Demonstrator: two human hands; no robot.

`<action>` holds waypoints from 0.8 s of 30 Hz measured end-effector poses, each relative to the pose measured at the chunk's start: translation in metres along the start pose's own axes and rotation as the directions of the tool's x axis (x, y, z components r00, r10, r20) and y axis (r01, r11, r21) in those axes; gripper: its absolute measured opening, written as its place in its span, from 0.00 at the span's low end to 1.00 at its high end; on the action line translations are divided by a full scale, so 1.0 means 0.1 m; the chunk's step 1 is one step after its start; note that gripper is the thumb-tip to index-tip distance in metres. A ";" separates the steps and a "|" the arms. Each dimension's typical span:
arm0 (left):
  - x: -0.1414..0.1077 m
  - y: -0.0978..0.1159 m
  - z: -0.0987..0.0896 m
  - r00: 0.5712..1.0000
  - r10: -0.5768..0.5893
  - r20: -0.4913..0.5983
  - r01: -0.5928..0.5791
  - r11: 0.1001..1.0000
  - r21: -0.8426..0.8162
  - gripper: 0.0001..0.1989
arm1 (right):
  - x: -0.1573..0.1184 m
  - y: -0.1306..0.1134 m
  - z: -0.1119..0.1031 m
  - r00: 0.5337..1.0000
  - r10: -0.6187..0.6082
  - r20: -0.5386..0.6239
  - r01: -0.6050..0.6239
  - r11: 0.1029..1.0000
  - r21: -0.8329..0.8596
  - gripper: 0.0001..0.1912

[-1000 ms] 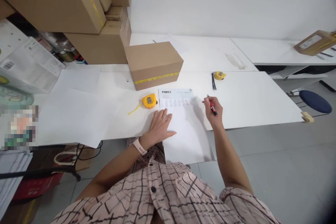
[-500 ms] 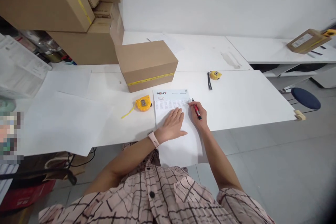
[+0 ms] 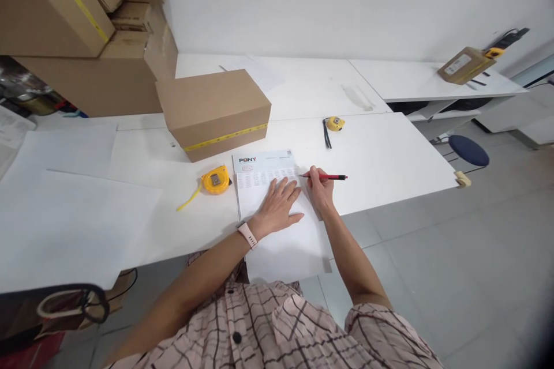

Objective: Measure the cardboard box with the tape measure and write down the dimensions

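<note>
The right hand [image 3: 321, 191] held a red pen [image 3: 335, 177] in its grip, tip near the paper [image 3: 281, 256]'s right edge. The left hand [image 3: 277, 207] lay flat on the paper, grip wide. The paper overhung the worktop [image 3: 367, 167], beside a tape measure [image 3: 216, 180].

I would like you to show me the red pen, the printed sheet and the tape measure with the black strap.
Red pen [image 3: 335, 177]: head view, on its barrel.
Printed sheet [image 3: 286, 247]: head view, on its blank lower part.
Tape measure with the black strap [image 3: 335, 124]: head view, on its yellow case.
</note>
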State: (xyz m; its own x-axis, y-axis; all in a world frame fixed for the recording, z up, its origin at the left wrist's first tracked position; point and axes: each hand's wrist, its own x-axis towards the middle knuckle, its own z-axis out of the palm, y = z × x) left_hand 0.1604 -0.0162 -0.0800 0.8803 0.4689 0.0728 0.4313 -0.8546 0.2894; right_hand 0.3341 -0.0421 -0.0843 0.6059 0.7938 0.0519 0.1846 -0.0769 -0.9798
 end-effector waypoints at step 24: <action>0.11 0.06 -0.02 1.000 -0.021 -0.001 0.021 1.000 0.000 0.32 | 0.12 -0.03 0.02 0.995 -0.068 0.067 0.075 0.992 -0.103 0.16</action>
State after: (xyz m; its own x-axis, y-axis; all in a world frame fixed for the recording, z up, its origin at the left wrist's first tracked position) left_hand 0.1719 -0.0156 -0.0752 0.8705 0.4874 0.0679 0.4500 -0.8442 0.2912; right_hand 0.3397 -0.0310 -0.0812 0.5383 0.8361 0.1056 0.3082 -0.0787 -0.9481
